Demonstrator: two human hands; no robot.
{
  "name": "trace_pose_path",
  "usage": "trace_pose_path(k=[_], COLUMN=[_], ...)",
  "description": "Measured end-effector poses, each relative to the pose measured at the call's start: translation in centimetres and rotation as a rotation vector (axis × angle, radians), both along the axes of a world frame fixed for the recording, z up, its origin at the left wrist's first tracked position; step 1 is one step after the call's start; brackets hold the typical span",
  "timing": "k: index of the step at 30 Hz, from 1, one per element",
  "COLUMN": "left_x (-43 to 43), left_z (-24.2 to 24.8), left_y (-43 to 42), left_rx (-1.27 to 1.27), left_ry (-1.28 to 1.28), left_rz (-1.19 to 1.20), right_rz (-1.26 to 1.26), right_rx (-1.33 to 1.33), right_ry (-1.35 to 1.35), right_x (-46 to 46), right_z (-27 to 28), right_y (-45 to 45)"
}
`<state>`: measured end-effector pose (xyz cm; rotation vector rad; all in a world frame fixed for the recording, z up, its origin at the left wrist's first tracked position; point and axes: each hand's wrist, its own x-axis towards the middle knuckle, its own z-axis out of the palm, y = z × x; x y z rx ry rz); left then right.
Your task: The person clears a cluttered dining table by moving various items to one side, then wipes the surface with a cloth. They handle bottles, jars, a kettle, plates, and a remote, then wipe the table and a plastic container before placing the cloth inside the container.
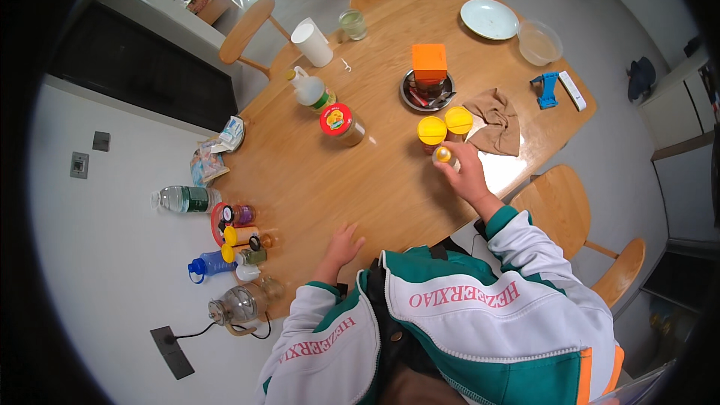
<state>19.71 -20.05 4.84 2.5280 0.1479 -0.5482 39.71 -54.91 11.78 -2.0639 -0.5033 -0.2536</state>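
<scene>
My right hand (466,171) has its fingers around a small bottle with a yellow and white top (444,154), near the table's front edge. Just beyond it stand two yellow-lidded jars (432,130), (459,120) side by side. A crumpled brown cloth (496,122) lies to their right. My left hand (341,247) rests on the wooden table (304,197) near its front edge, fingers apart, holding nothing. Farther in stands a red-lidded glass jar (342,124), beside a plastic jug with a yellow cap (310,90).
A metal bowl (427,102) with an orange box (429,62) stands mid-table. Behind are a white plate (489,19), plastic bowl (539,43), blue stand (545,90), paper roll (313,44) and glass (353,25). Bottles, jars and a glass kettle (242,304) line the wall side.
</scene>
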Motion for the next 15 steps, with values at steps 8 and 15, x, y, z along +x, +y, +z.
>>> trace_pose_path(k=[8, 15], left_x=[4.2, 4.1], left_z=[7.1, 7.7], left_y=[-5.1, -5.8], left_rx=[-0.242, -0.328], left_ry=[-0.316, -0.314], left_rz=[0.004, 0.086], right_rz=[0.4, 0.661], right_rx=[-0.037, 0.039], right_ry=[0.027, 0.156], right_x=[-4.0, -7.0], right_z=[0.7, 0.6], right_y=[7.2, 11.6])
